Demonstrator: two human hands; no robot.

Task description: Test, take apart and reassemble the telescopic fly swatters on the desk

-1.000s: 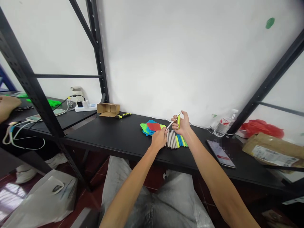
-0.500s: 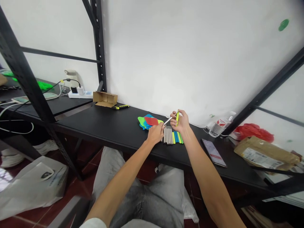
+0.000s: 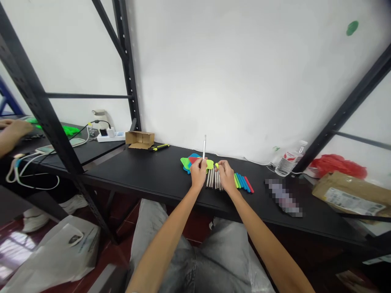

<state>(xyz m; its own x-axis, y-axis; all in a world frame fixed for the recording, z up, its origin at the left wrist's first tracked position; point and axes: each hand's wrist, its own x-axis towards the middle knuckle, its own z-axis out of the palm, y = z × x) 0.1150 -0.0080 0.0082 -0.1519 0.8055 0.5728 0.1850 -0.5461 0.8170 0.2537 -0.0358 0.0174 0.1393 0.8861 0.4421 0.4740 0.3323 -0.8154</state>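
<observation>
My left hand is closed on a silver metal rod, which stands nearly upright above the fingers. To its right, my right hand pinches a yellow-green tube; most of the tube is hidden by the fingers. The rod and the tube are apart. Under and between my hands lies a row of several silver rods. Several coloured tubes in green, blue and red lie to the right of my right hand. Behind my left hand is a pile of flat green, blue and red plastic pieces.
On the black table are an open cardboard box, a yellow-black cutter, a blurred-out phone, a water bottle and a brown parcel. Another person's hand is at the left table.
My left hand has turned the rod from slanting to upright. The right hand has come down from above the row with the yellow-green tube. Another person's hand has appeared at the left.
</observation>
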